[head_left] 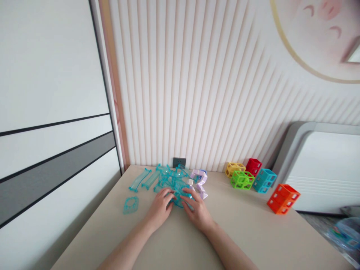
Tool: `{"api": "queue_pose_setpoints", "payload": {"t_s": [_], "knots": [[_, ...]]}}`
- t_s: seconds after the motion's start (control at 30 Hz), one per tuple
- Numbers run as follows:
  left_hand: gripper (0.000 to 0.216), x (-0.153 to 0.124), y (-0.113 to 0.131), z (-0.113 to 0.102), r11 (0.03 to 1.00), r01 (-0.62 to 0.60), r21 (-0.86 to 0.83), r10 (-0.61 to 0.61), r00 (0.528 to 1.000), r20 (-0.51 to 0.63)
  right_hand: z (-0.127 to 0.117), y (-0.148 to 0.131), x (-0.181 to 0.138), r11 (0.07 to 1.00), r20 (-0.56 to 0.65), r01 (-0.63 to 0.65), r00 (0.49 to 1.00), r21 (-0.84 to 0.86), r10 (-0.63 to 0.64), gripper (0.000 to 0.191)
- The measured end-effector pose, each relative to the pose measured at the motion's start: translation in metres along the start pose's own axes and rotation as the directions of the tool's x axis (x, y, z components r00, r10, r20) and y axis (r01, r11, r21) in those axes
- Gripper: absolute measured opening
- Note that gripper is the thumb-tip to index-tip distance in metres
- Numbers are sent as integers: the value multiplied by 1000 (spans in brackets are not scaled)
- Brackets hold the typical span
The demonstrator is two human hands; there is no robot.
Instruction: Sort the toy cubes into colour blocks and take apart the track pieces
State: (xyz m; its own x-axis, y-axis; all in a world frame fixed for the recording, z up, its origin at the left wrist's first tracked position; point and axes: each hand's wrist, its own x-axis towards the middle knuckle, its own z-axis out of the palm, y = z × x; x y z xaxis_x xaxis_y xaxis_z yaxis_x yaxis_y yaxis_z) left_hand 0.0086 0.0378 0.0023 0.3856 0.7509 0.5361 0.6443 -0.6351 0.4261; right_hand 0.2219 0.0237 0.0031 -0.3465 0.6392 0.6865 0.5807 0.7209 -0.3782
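Note:
A heap of clear teal plastic marble-run pieces (pixel 168 174) lies at the back of the table. At its front edge, a curved teal track piece (pixel 177 201) sits between my two hands. My left hand (pixel 162 202) has its fingers bent onto the left side of this piece. From the right, my right hand (pixel 197 208) grips it with bent, slightly parted fingers. The fingers partly hide the piece, so its full shape does not show. Just behind my right hand lies a lilac and white snake puzzle (pixel 200 186).
Two straight teal tracks (pixel 140 180) and a square teal plate (pixel 131 205) lie on the left. Open-frame blocks stand on the right: yellow (pixel 235 169), green (pixel 242 180), red (pixel 253 167), blue (pixel 264 180) and orange (pixel 282 198). A black wall socket (pixel 179 162) is behind the heap.

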Motion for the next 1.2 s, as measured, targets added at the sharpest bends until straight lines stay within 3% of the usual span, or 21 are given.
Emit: {"api": "queue_pose_setpoints", "payload": {"t_s": [0.23, 0.37, 0.47, 0.57, 0.63, 0.7, 0.83, 0.93, 1.07, 1.2], "knots": [[35, -2, 4, -5, 1000, 0, 29, -1, 1000, 25, -3, -5, 6, 975, -99, 3, 995, 224, 20, 23], [36, -4, 6, -4, 999, -16, 47, 14, 999, 49, -4, -5, 9, 939, -181, -94, 970, 331, 161, 20], [34, -5, 12, -9, 998, -27, 58, 23, 998, 60, -1, -1, 7, 871, -240, -185, 917, 456, 320, 20], [30, -4, 19, -28, 988, -116, 100, 106, 989, 105, 1, 4, 5, 799, -256, -225, 869, 557, 423, 24], [33, -2, 21, -48, 955, -260, 145, 232, 956, 181, 1, 5, 4, 789, -258, -227, 863, 571, 435, 26], [35, -1, 16, -70, 927, -318, 200, 280, 939, 200, 0, 4, 4, 788, -262, -226, 861, 572, 437, 28], [29, -19, -19, -107, 928, -180, 326, 149, 982, 119, -1, 1, 3, 779, -254, -232, 859, 582, 445, 29], [27, -48, -52, -121, 915, -58, 400, 21, 995, 95, 0, 2, 3, 771, -234, -242, 862, 589, 449, 30], [38, -82, -81, -123, 918, 45, 394, -101, 987, 123, 2, 3, 2, 755, -216, -255, 860, 604, 463, 28], [40, -90, -86, -115, 939, 102, 330, -150, 981, 124, 1, 0, 3, 750, -218, -245, 861, 615, 460, 26]]}}
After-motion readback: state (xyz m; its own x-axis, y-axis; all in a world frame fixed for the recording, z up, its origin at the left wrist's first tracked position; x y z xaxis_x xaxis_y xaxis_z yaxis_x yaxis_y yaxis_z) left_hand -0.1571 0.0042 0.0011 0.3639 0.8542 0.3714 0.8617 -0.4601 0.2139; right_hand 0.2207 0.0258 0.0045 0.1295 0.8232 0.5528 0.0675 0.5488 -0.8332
